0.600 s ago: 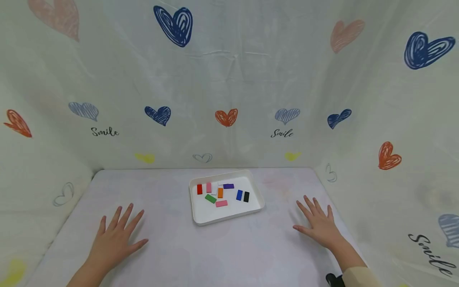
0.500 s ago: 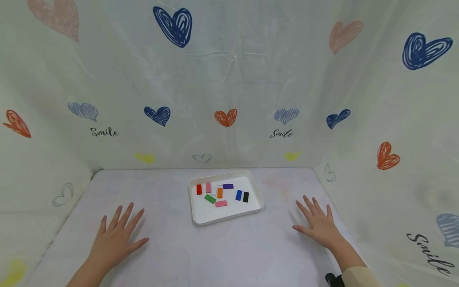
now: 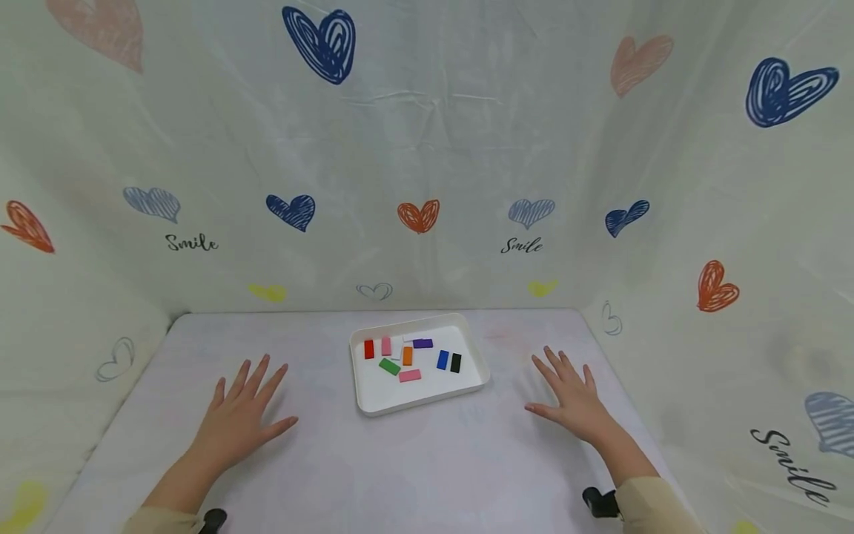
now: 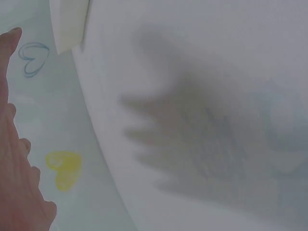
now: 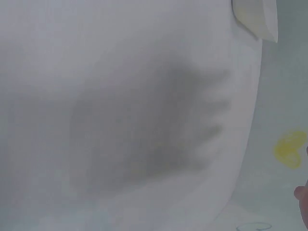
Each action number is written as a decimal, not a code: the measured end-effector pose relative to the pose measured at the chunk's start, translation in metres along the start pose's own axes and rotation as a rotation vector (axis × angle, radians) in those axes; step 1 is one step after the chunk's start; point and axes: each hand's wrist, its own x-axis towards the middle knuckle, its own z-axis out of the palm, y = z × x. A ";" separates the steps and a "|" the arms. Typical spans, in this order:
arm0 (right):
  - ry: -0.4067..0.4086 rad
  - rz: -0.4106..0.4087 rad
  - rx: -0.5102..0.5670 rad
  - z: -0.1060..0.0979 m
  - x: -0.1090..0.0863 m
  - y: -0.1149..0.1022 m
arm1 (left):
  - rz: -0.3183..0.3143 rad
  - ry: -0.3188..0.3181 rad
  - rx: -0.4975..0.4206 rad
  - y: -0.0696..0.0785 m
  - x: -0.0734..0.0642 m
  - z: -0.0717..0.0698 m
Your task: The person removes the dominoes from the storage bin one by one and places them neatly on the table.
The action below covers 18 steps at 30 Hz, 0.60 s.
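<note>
A shallow white tray (image 3: 387, 397) lies on the white table, with several small coloured blocks in it. At its left are a red block (image 3: 369, 349), a pink block (image 3: 386, 346) and a green block (image 3: 390, 366). An orange block (image 3: 408, 356), a purple block (image 3: 423, 343) and a second pink block (image 3: 410, 376) lie mid-tray; a blue block (image 3: 443, 360) and a black block (image 3: 456, 363) are at right. My left hand (image 3: 233, 419) hovers left of the tray, fingers spread, holding nothing. To the tray's right, my right hand (image 3: 574, 400) is likewise spread above the table.
Behind and beside the table (image 3: 400, 475) hangs a pale curtain (image 3: 434, 148) printed with hearts. Both wrist views show hand shadows on the tabletop and a tray corner (image 4: 70, 24) near the top. A dark wrist device (image 3: 600, 503) sits by the right sleeve.
Both hands have moved forward and inward toward the tray, and the left sleeve has come into view. The tray and blocks stay in place; the head view has shifted slightly.
</note>
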 end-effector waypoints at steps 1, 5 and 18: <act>0.003 -0.003 0.019 0.001 0.002 -0.003 | -0.005 -0.011 -0.006 0.003 0.003 0.000; 0.018 -0.012 0.075 0.005 0.012 -0.015 | -0.017 -0.052 -0.026 0.012 0.014 0.004; 0.021 0.030 0.327 0.023 0.045 -0.065 | -0.049 -0.119 -0.150 0.040 0.048 0.036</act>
